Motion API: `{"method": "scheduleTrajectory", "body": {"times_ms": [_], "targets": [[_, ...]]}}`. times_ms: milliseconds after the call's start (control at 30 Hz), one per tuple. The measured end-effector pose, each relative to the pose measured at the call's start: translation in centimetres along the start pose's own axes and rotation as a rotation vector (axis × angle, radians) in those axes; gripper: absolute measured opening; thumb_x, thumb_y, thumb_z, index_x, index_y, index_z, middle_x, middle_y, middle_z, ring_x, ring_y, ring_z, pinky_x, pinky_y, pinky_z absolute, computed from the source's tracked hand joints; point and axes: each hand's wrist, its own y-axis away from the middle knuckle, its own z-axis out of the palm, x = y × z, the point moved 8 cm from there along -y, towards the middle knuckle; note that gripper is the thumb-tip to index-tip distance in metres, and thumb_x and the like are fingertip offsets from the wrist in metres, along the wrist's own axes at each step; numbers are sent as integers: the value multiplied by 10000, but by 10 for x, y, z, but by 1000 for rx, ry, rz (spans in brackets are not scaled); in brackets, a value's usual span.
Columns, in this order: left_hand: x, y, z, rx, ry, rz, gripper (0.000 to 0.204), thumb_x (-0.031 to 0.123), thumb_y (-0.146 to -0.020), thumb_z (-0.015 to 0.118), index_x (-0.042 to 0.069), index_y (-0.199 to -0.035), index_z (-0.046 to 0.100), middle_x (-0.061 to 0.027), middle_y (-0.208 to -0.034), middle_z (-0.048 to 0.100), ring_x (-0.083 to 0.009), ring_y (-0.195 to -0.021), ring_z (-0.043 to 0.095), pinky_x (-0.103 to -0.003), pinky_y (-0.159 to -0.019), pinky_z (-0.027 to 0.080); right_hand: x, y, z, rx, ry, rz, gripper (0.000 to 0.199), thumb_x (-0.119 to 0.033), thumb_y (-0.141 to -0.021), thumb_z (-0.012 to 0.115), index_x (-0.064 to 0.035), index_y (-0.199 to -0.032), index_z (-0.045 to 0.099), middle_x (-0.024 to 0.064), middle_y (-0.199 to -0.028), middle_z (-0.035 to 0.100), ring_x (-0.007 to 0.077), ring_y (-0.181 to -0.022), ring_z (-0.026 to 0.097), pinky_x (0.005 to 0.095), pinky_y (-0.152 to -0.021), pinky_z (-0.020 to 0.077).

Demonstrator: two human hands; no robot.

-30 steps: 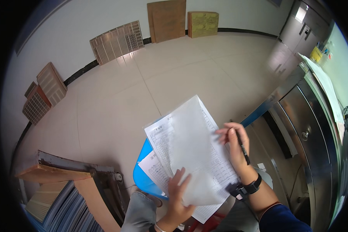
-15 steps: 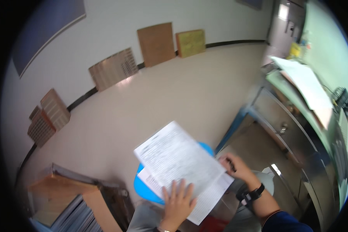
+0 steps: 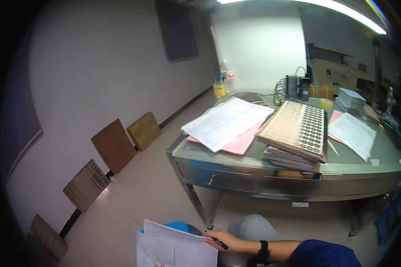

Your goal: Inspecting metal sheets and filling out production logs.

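Observation:
My right hand (image 3: pixel 223 241) is closed around a black pen (image 3: pixel 219 243), its fingers at the right edge of the printed sheets (image 3: pixel 178 242). The sheets lie over a blue round surface (image 3: pixel 177 226), of which only part shows past the paper. Of my left hand, at most a small skin-coloured patch shows on the paper at the bottom edge; its fingers cannot be made out. A black band circles my right wrist, and a grey-clad knee is beside it.
Ahead stands a metal desk (image 3: pixel 200 156) with papers (image 3: pixel 229 120), a stack of patterned panels (image 3: pixel 294 129), a pen cup (image 3: pixel 219 90), a bottle (image 3: pixel 228 78) and black devices (image 3: pixel 297 86). Boards (image 3: pixel 113 146) lean on the left wall. A blue stool (image 3: pixel 393 213) is at right.
The view has swung right and up, bringing the desk top into sight. The sheets and my left hand have slipped toward the lower edge. My right hand still holds the pen.

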Motion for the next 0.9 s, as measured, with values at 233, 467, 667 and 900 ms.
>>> {"method": "scheduleTrajectory", "body": {"times_ms": [233, 467, 667, 900], "targets": [[15, -2, 2, 21, -133, 36, 384, 183, -870, 500, 108, -1247, 509, -184, -1355, 391, -409, -1265, 300, -561, -1028, 189, -105, 66, -170, 430, 138, -44, 145, -135, -886, 541, -40, -982, 594, 92, -762, 617, 134, -688, 597, 270, -630, 476], [-17, 13, -8, 452, -151, -230, 581, 324, -845, 578, 106, -1340, 369, -236, -1391, 288, -432, -1242, 307, -597, -971, 247, -171, 193, -330, 1038, -203, -178, 121, -146, -891, 539, -48, -957, 563, -12, -803, 542, 47, -724, 493, 199, -634, 411], [-6, 34, -4, 371, 718, -696, 747, 350, -831, 612, 137, -1395, 172, -149, -1396, 274, -343, -1176, 363, -534, -930, 332, -190, 350, -438, 1527, 46, -228, 177, -215, -914, 513, -50, -967, 546, -26, -714, 526, 28, -574, 456, 165, -487, 354], [-12, 43, 9, 331, 1027, -781, 822, 377, -836, 602, 137, -1426, 83, -155, -1414, 251, -307, -1146, 414, -490, -916, 380, -157, 422, -511, 1359, 1343, 533, 184, -223, -887, 526, -55, -962, 538, 140, -717, 601, 309, -635, 581, 391, -557, 441]]}}
